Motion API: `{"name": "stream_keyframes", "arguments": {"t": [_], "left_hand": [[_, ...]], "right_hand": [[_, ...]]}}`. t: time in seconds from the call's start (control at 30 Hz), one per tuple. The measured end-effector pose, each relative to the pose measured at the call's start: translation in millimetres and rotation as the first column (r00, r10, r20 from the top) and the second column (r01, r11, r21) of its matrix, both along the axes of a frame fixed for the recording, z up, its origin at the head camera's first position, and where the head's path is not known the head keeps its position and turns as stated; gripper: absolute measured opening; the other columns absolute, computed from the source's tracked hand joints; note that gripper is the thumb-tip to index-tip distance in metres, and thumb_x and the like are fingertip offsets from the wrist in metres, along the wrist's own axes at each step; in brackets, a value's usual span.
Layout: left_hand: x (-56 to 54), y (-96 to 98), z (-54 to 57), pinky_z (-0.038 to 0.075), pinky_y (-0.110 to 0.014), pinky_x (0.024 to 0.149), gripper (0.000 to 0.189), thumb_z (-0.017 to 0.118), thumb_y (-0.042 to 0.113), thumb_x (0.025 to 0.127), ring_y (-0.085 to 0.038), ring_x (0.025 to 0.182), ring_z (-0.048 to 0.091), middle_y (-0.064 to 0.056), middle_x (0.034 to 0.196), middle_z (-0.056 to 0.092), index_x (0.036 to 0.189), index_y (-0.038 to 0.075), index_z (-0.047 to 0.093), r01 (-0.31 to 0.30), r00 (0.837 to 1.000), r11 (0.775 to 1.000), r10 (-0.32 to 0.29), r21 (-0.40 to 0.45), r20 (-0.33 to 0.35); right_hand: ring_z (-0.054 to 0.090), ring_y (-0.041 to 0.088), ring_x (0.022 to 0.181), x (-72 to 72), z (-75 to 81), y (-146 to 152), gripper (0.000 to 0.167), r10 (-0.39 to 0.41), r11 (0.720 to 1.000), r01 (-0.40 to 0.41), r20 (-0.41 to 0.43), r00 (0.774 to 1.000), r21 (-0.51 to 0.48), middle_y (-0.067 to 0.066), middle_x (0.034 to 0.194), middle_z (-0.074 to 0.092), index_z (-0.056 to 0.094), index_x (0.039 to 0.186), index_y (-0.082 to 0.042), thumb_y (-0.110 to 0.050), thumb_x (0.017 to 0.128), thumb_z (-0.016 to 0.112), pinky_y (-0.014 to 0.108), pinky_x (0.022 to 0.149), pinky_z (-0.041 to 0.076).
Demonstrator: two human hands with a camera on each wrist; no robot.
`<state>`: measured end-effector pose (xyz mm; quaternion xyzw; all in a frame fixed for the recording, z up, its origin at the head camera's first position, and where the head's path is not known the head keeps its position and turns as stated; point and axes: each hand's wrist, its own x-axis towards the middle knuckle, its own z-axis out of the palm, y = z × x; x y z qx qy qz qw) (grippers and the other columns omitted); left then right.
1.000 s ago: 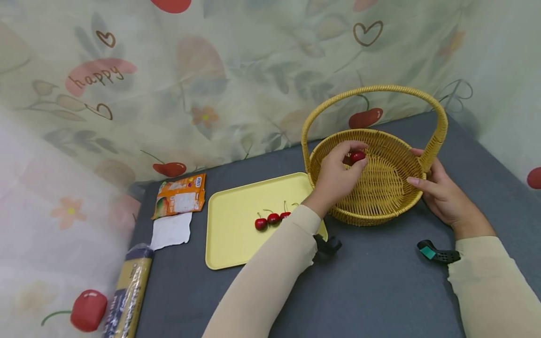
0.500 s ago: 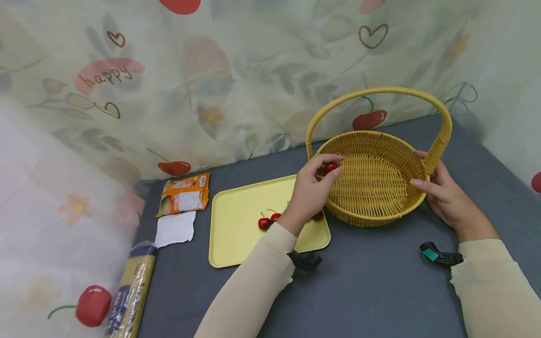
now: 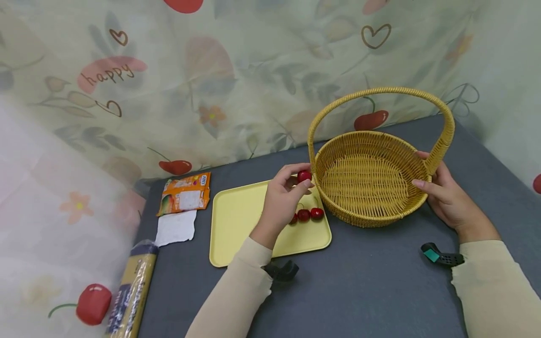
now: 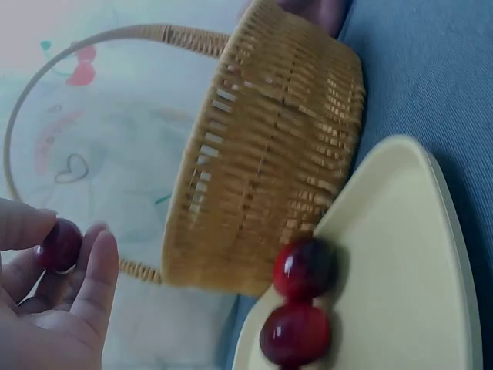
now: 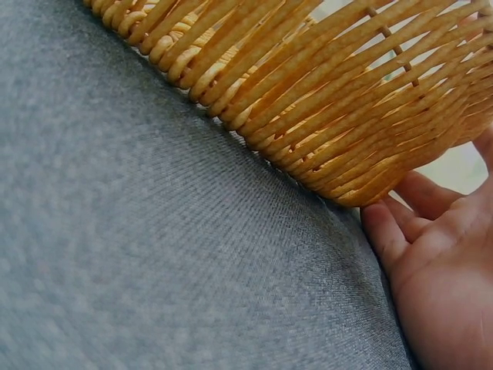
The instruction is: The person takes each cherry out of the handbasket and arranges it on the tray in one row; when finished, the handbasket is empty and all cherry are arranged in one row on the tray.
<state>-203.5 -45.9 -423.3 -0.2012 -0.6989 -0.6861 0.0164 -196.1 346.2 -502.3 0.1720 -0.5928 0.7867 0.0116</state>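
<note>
My left hand point(image 3: 279, 202) pinches a dark red cherry point(image 3: 304, 176) between thumb and fingers, over the tray just left of the basket's rim. In the left wrist view the same cherry point(image 4: 60, 245) sits at the fingertips. Below, on the pale yellow tray point(image 3: 236, 211), a row of cherries point(image 3: 317, 214) with stems lies near the right side; the left hand hides part of the tray. The yellow wicker basket point(image 3: 367, 188) stands upright, its tall handle raised and its woven floor showing. My right hand point(image 3: 454, 202) grips its right side, thumb over the rim near the handle's foot.
Left of the tray lie an orange snack packet point(image 3: 184, 193) and a white paper piece point(image 3: 175, 227). A long plastic-wrapped roll point(image 3: 133, 288) rests at the table's left edge. Behind the grey table point(image 3: 359, 277) hangs a printed curtain point(image 3: 262, 84). The arched handle point(image 3: 380, 90) spans the basket.
My left hand, with the cherry in it, has moved left out of the basket to over the tray. The right hand stays on the basket.
</note>
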Motion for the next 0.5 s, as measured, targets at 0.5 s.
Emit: {"name": "stream_keyframes", "arguments": {"t": [0.5], "left_hand": [[17.0,-56.9,-18.7,0.062,-0.042,0.090,0.031,0.071,-0.003,0.104,-0.034,0.100,0.074,-0.024,0.125,0.066,0.135,-0.005,0.067,-0.106,0.989,0.993,0.101,0.043,0.105]], "right_hand": [[0.040,0.016,0.144,0.3,-0.1,-0.7,0.064,-0.009,1.000,0.009,0.004,1.000,-0.002,0.007,0.165,0.029,0.029,0.166,-0.015,0.012,0.110,0.045,0.025,0.106,0.036]]}}
